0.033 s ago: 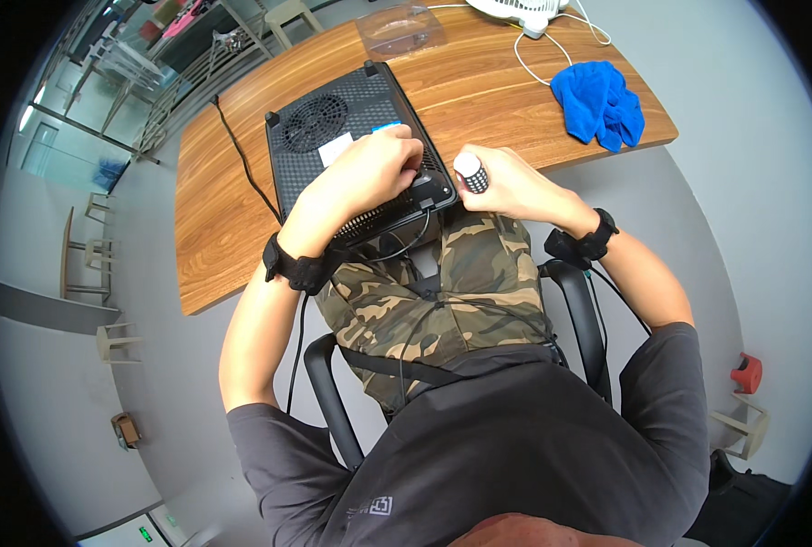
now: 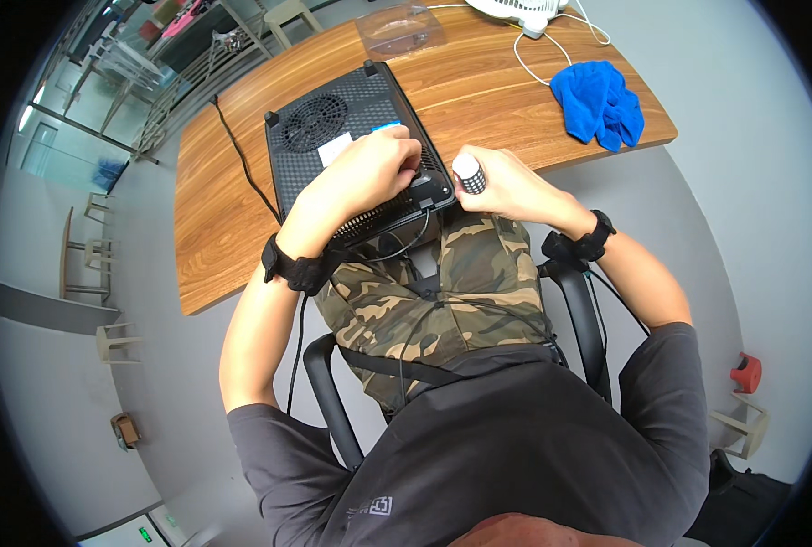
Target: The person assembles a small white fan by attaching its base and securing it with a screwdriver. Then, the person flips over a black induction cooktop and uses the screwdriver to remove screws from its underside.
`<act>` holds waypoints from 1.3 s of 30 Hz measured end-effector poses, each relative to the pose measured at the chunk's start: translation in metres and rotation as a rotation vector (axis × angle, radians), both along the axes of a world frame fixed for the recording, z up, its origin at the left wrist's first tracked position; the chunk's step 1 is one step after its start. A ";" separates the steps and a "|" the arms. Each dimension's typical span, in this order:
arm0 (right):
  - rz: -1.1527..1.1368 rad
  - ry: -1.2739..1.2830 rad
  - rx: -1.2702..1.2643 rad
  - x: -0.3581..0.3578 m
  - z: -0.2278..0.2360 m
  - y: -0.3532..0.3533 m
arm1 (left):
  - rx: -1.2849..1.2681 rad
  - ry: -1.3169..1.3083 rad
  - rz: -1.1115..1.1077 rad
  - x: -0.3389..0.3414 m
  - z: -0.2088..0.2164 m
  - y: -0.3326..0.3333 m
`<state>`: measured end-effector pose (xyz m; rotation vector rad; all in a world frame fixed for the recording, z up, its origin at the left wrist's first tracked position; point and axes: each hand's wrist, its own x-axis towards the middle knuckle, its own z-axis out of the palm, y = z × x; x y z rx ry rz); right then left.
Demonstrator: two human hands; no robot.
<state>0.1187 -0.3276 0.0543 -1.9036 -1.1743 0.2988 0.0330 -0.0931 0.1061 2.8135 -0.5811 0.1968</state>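
The black vented appliance [image 2: 356, 102] lies feet-up on the bench [image 2: 219, 219], apparently for underside access. Left grip [image 2: 374, 171] curls over its near-right part, perhaps steadying it; contents hidden. Right grip [image 2: 508, 187] clasps a white-ended handle [image 2: 471, 175] just beside.

No word can be read with certainty. On the black device [image 2: 369, 98], a white label [image 2: 335, 150] is seen just left of the left hand [image 2: 383, 162], and a blue label [image 2: 387, 126] just beyond its knuckles. On the shirt [image 2: 533, 428], well below this hand, a pale square emblem [image 2: 381, 505] is printed, with small marks beside it. Farther left, a green sign [image 2: 145, 534] is lit, too small for reading.
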 end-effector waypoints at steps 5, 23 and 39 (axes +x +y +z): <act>-0.064 0.058 -0.019 -0.007 -0.008 0.006 | -0.063 -0.022 -0.012 0.000 -0.011 0.006; -0.175 -0.169 0.388 0.005 0.057 0.012 | -0.043 -0.057 -0.046 0.001 -0.011 0.007; -0.148 -0.148 0.370 0.003 0.058 0.019 | -0.037 -0.059 -0.037 0.002 -0.012 0.003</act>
